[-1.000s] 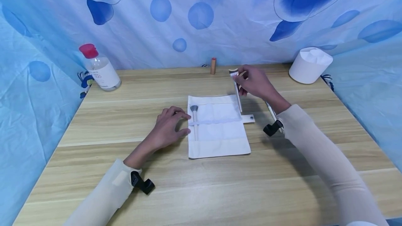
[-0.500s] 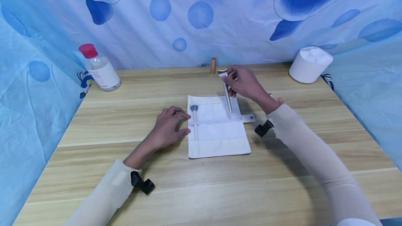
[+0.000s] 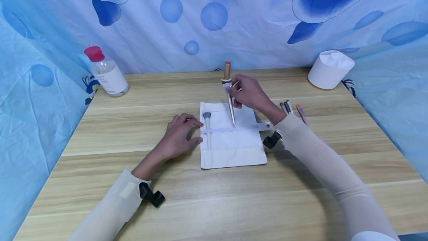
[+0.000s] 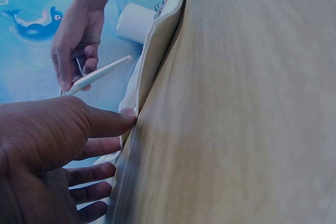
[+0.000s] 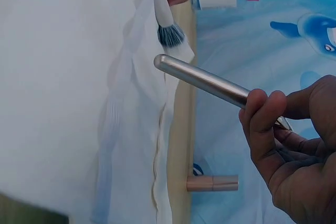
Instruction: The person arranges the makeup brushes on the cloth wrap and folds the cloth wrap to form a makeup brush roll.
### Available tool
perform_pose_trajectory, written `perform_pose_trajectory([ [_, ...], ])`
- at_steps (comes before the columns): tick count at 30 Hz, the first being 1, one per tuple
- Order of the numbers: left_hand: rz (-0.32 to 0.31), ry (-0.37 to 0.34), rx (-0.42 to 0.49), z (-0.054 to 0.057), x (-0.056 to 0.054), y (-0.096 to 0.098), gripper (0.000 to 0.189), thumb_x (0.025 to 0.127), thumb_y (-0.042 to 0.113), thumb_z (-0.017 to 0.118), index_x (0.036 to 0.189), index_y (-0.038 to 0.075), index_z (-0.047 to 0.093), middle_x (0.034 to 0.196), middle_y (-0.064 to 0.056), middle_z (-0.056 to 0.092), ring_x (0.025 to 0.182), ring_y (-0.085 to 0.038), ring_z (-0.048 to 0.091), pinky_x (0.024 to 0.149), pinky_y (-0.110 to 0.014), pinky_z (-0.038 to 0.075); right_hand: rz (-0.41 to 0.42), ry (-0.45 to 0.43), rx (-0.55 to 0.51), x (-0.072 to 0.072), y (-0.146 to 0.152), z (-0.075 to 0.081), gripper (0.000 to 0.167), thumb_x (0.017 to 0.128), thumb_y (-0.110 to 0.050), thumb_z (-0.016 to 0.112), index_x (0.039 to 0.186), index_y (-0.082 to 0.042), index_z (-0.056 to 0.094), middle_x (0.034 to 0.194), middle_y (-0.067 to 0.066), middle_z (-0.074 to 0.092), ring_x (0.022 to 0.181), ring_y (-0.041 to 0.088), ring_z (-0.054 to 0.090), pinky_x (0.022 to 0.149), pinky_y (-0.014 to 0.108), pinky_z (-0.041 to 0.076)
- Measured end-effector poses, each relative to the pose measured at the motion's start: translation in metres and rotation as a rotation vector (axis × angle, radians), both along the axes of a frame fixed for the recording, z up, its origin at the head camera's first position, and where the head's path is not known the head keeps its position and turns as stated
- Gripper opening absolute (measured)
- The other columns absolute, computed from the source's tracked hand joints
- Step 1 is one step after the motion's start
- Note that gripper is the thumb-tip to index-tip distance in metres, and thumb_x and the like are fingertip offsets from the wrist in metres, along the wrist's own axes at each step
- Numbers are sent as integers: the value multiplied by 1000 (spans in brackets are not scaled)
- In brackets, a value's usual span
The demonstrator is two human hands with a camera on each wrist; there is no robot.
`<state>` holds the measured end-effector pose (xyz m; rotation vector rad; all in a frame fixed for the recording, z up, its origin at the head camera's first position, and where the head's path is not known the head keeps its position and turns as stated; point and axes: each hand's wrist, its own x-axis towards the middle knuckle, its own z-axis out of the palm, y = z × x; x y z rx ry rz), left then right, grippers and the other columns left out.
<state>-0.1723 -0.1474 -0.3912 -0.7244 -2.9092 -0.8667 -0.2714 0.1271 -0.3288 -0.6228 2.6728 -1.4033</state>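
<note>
A white cloth brush roll lies unfolded on the wooden table, a sheer band across its middle and a snap strap at its right edge. One makeup brush with grey-tipped bristles is tucked under the band on the left side. My right hand pinches a second makeup brush near its bristle end, the silver handle pointing down over the upper part of the roll. At the left edge of the roll, my left hand rests with thumb and fingertips touching the cloth, fingers loosely spread.
Several more makeup brushes lie right of the roll, partly hidden by my right arm, beside a pink-tipped one. Along the back stand a brown tube, a red-capped bottle and a white cylindrical container. A blue curtain hangs behind.
My right hand has carried its makeup brush leftward from the roll's right edge to above its upper middle. The brushes lying at the right have come into sight. My left hand has stayed still.
</note>
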Motion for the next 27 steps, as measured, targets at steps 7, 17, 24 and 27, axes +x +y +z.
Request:
perform_pose_trajectory([
  [7,1,5,-5,0,0,0,43,87,30,79,126,14,68,138,-11,49,126,-35,38,100,-58,28,22,-6,-8,2,-11,-2,29,101,-29,62,119,-7,55,88,8,69,55,27,66,66,54,54],
  [17,-1,10,-2,1,0,0,43,87,28,79,125,14,68,137,-11,49,126,-35,38,99,-58,29,21,-45,-17,5,-21,-9,39,100,-32,62,127,-6,50,88,8,70,59,34,67,66,50,54],
  [24,0,17,-7,-1,-1,0,43,87,29,79,126,14,68,137,-10,49,126,-35,38,99,-57,30,12,-112,-54,5,-24,-15,37,100,-28,63,129,-10,48,89,11,71,63,41,67,65,56,53],
  [27,1,21,-9,-1,-1,-1,43,87,29,79,126,14,68,137,-10,49,126,-35,39,98,-58,29,11,-149,-64,6,-24,-16,38,100,-27,64,131,-12,48,89,13,71,64,44,66,64,58,53],
])
